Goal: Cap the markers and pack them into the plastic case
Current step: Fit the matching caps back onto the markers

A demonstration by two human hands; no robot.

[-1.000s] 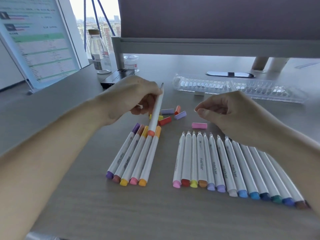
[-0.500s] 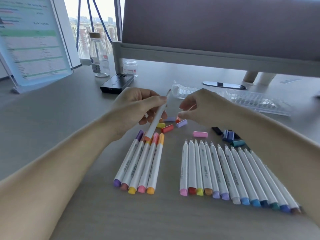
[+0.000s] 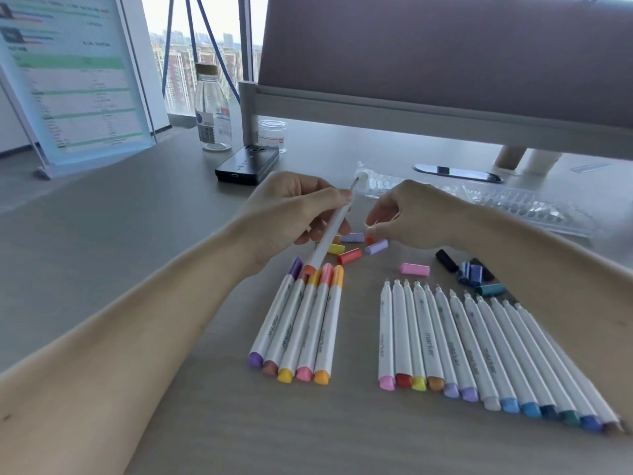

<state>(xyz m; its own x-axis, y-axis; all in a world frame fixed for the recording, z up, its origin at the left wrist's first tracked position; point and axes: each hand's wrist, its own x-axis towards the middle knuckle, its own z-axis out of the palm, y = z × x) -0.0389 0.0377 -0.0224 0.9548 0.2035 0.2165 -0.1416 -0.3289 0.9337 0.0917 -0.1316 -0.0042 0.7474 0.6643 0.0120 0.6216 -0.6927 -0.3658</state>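
Left hand (image 3: 301, 210), centre of frame: fingers and thumb curled round one white marker (image 3: 330, 231), held off the table (image 3: 102, 255). Barrel tilted, bare tip up and to the right, orange tail end down over the capped row.

Right hand (image 3: 411, 214), just right of it: fingers curled, thumb and forefinger pinching a small orange cap (image 3: 370, 240) low at the table surface; the cap is mostly hidden by the thumb.

Loose caps (image 3: 349, 256) lie between and below the hands: lilac, yellow, red, lilac. A pink cap (image 3: 414, 269) sits apart to the right; dark caps (image 3: 474, 274) (black, blue, teal) cluster further right, beside the right forearm.

Five capped markers (image 3: 301, 320) lie side by side, lower centre. Row of uncapped markers (image 3: 479, 344), lower right, tips pointing away, touching one another.

Clear plastic case (image 3: 513, 204) lies flat behind the right hand, upper right of centre; no markers seen in it.

Upper left: a bottle (image 3: 210, 108) and a black box (image 3: 248, 164).
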